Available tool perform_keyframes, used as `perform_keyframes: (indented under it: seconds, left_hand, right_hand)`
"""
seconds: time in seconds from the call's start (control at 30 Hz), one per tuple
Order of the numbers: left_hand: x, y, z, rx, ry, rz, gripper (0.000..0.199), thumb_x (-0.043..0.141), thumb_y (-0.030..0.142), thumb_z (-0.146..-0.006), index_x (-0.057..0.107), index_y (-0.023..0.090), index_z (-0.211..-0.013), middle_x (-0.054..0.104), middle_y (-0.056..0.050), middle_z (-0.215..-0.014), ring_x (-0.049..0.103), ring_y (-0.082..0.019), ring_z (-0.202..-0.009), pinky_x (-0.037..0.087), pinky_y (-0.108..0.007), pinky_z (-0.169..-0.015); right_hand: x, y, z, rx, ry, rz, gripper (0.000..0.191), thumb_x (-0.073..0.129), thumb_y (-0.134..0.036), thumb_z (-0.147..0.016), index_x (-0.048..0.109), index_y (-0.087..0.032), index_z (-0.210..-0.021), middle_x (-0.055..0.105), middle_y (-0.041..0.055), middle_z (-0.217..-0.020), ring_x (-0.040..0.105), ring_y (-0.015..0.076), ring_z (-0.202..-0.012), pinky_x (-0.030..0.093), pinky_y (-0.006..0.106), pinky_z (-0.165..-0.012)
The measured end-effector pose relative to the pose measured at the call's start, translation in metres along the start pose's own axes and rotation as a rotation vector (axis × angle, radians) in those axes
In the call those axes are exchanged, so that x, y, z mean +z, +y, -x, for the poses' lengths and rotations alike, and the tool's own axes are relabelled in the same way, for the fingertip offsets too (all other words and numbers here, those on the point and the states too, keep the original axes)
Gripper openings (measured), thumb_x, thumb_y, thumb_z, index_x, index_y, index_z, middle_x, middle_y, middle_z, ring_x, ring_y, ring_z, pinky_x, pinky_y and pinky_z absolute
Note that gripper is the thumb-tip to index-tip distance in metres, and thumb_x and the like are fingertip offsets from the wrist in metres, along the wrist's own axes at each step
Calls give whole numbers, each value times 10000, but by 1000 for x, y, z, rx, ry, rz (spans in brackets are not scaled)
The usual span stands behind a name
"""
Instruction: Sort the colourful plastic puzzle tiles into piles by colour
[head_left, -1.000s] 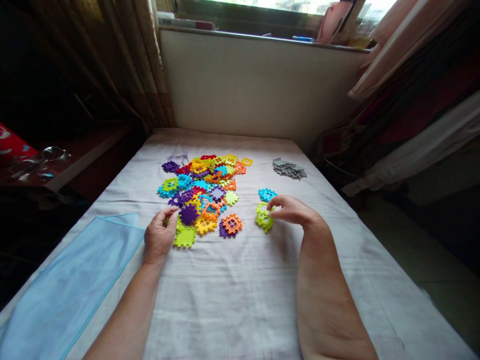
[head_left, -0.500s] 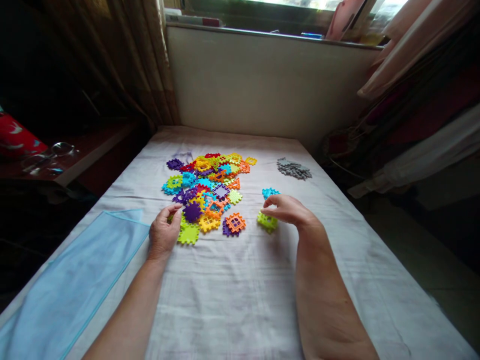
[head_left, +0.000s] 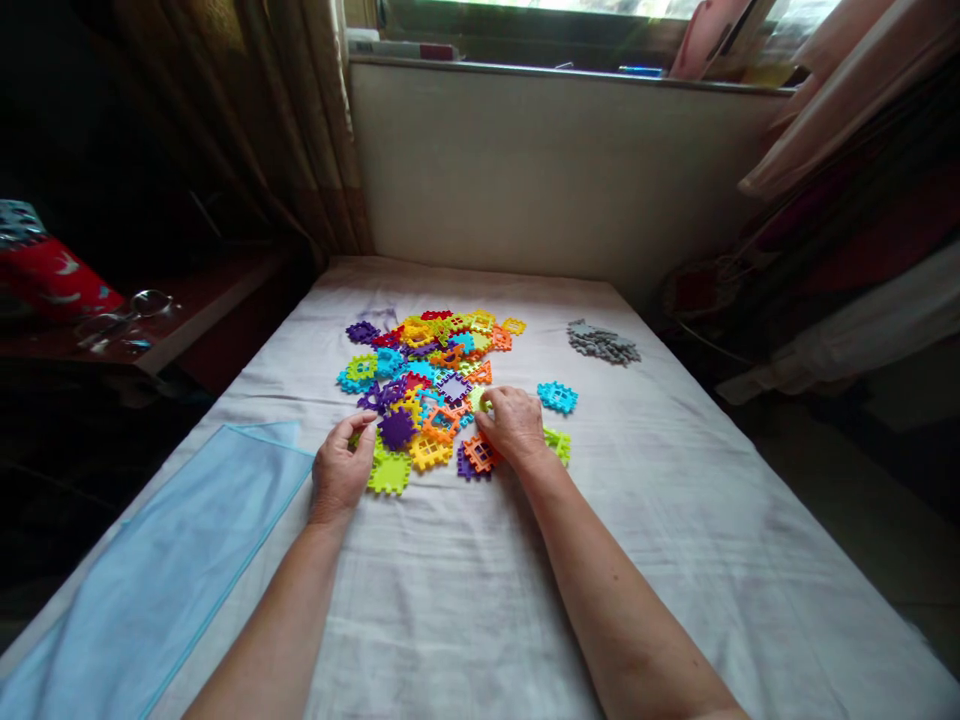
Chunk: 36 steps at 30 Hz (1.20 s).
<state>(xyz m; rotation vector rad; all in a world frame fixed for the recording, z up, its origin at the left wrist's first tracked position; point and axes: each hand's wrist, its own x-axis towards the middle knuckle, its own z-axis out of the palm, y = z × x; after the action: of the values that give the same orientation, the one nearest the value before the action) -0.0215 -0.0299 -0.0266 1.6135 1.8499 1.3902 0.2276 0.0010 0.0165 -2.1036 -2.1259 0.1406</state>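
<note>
A heap of colourful plastic interlocking tiles (head_left: 430, 452) with notched edges lies on the cloth-covered table. At the heap's near left, my left hand (head_left: 343, 468) rests with its fingers loosely curled and a gap beside the thumb. It is beside a solid purple tile (head_left: 396, 429) and a lime green tile (head_left: 389, 473). My right hand (head_left: 514, 425) reaches to the heap's right edge, its thumb and fingers closing on a pale green tile (head_left: 477, 398). Below these fingers an orange window tile (head_left: 480, 453) overlaps a purple one. My right wrist partly hides a green window tile (head_left: 558, 446).
A blue window tile (head_left: 558, 397) lies apart on the right. Farther back is a pile of small grey pieces (head_left: 602, 343). A light blue cloth (head_left: 187, 540) covers the table's left side. Glasses (head_left: 150, 305) sit on a side shelf; clothes hang at right.
My right hand has moved left from the green window tile to the heap's edge, uncovering the blue tile. My left hand stays beside the heap. The whole view has shifted slightly.
</note>
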Motion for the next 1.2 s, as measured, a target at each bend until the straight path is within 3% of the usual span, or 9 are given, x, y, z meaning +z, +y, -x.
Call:
perform_keyframes:
  seconds: [0.3, 0.43, 0.7, 0.93, 1.07, 1.2]
  left_hand:
    - [0, -1, 0, 0, -7, 8, 306, 537, 415, -811, 707, 217, -972, 760, -47, -997, 699, -200, -927, 538, -332, -906]
    - [-1, 2, 0, -23, -10, -7, 295, 537, 404, -814, 706, 224, -976, 758, -43, -995, 700, -199, -926, 541, -328, -896]
    - [-2, 3, -2, -30, -17, -14, 318, 531, 408, -802, 713, 221, -984, 756, -49, -980, 697, -206, -912, 545, -323, -859]
    - [-4, 4, -2, -9, 29, -30, 331, 526, 407, -787, 723, 214, -972, 754, -49, -935, 674, -184, -792, 537, -292, -766]
    - [-4, 3, -2, -10, 53, -68, 351, 524, 410, -780, 727, 214, -990, 756, -42, -918, 553, -135, -558, 491, -269, -610]
    - [-3, -2, -4, 15, 57, -116, 354, 523, 406, -787, 719, 215, -1012, 750, -41, -909, 562, -140, -582, 492, -269, -638]
  right_hand:
    - [-30, 33, 10, 106, -7, -65, 407, 614, -343, -861, 632, -214, -1246, 683, 92, -1224, 611, 238, -1114, 426, 323, -896]
    - [-41, 55, 27, 109, 19, -109, 374, 633, -325, -833, 656, -229, -1194, 695, 80, -1198, 620, 236, -1081, 429, 326, -883]
    - [-24, 83, 66, 38, 72, -141, 362, 666, -271, -811, 650, -216, -1168, 684, 86, -1193, 612, 245, -1105, 421, 352, -903]
    - [-17, 89, 78, 66, 115, -178, 368, 672, -237, -782, 662, -211, -1149, 678, 89, -1189, 601, 243, -1113, 427, 359, -915]
    - [-22, 97, 74, 86, 181, -300, 348, 636, -251, -774, 691, -214, -1116, 684, 82, -1150, 637, 206, -988, 466, 323, -852]
    - [-23, 105, 56, 203, 240, -477, 261, 565, -303, -786, 735, -208, -960, 727, 50, -967, 648, 166, -768, 484, 295, -758]
